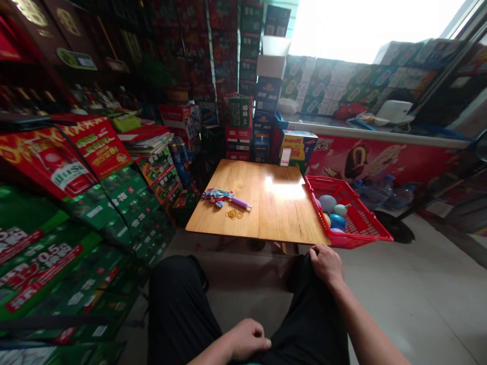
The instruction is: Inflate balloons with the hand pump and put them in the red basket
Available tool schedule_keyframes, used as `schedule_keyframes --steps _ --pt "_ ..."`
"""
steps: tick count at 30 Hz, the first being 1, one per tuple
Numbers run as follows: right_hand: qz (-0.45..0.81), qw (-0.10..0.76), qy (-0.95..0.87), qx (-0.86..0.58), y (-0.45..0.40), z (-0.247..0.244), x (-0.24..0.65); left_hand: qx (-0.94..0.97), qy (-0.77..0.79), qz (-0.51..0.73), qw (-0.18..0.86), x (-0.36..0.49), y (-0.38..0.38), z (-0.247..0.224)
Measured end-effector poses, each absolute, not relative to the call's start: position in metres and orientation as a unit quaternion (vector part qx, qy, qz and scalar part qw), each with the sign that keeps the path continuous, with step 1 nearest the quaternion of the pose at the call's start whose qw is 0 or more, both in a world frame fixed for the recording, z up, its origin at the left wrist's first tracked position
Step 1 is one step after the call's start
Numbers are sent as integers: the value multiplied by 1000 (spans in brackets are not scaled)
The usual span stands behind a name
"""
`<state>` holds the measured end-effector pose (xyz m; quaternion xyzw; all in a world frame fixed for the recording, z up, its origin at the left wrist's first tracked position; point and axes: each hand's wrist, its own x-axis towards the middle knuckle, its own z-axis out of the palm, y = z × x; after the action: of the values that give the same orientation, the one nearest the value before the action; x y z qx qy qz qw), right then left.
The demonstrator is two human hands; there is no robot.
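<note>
We list: right hand (326,264) at 2 o'clock, fingers draped over the knee of our black trousers (178,309), gripping nothing, nearest a red plastic basket (375,223) of balloons (327,203). Left hand (247,339) at 6 o'clock, loosely closed, empty. Wooden table (281,213) at 12 o'clock; purple balloon pump (240,203) and rubber bands (233,215) on it at 11 o'clock.

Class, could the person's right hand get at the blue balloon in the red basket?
Probably yes. The right hand rests just below the wooden table's corner, near the red basket; nothing stands between, so it need only lift over the rim to the blue balloon.
</note>
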<state>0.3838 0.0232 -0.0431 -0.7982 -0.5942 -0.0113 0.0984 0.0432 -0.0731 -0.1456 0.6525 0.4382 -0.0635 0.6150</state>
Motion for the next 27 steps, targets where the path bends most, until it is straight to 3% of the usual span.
schedule_keyframes --steps 12,19,27 --pt "28 59 -563 -824 25 -35 397 642 398 -175 632 54 -71 -159" --pt "23 71 -569 -819 22 -37 399 640 430 -123 624 63 -78 -158" --pt "14 86 -576 -813 17 -39 402 637 550 -5 540 68 -63 -167"
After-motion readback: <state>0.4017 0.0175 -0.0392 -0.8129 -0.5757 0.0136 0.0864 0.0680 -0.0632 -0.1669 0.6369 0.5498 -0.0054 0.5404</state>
